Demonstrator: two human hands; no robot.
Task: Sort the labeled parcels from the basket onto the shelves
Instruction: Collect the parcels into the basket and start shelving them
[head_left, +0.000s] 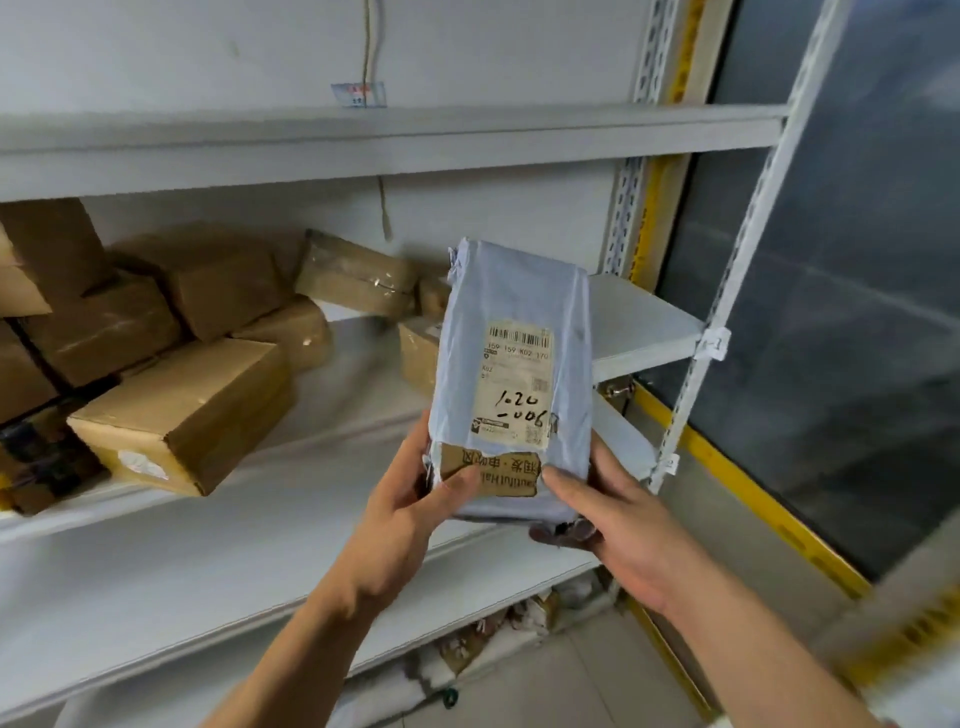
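A pale blue plastic-wrapped parcel (511, 332) stands upright in front of me, held at its lower end by both hands. Its white label (517, 387) carries a barcode and handwritten numbers, and torn wrap at the bottom shows brown cardboard. My left hand (410, 512) grips the lower left corner, thumb across the front. My right hand (618, 525) grips the lower right corner, thumb on the front. The parcel is held before the right part of the middle shelf (322, 457). The basket is out of view.
Several brown cardboard boxes (182, 410) are piled on the left and back of the middle shelf. A white shelf (395, 140) runs above, another (156, 613) below. Perforated white uprights (727, 291) and a glass pane with yellow frame stand at right. Wrapped parcels lie on the floor.
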